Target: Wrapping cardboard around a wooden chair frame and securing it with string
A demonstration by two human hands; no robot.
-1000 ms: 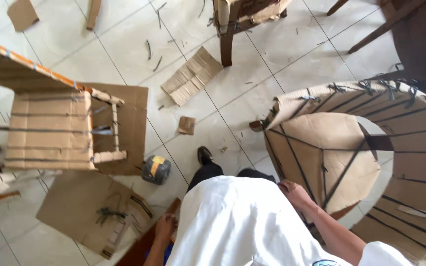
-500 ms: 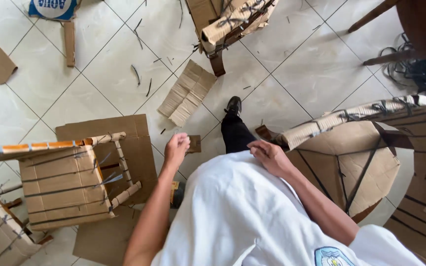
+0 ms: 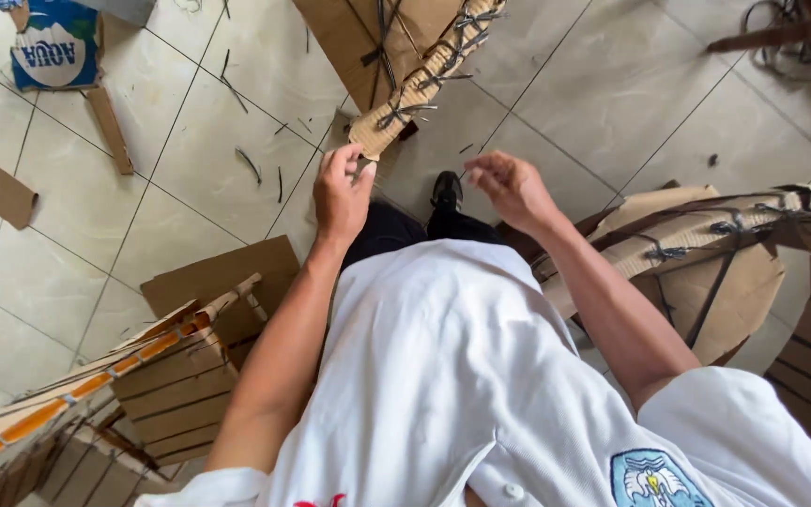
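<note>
1. Cardboard wraps the chair leg (image 3: 421, 89) that stands just ahead of me on the tiled floor (image 3: 603, 103), bound round with dark strapping (image 3: 404, 113); its lower end sits right above my left hand (image 3: 341, 195).
2. Left hand is raised with the fingers (image 3: 337, 161) curled loosely together, the tips close against the bottom of the wrapped leg; whether they actually pinch a strap end I cannot tell.
3. Right hand (image 3: 511, 188) hangs level with it, well clear of the leg, fingers bent inward with thumb and forefinger nearly meeting; something thin may be nipped there, but it is too small to make out.
4. To work here well, I judge I should steady the leg with the left hand first; then keep any strap flat and taut, pulling along the leg and not across it, so the cardboard does not crush.
5. Beside my right arm stands another wrapped chair (image 3: 706, 253); by my left, a wrapped frame with an orange edge (image 3: 157, 371); loose cardboard scraps (image 3: 4, 192) lie about the floor, so I should mind my black shoe (image 3: 445, 191).
</note>
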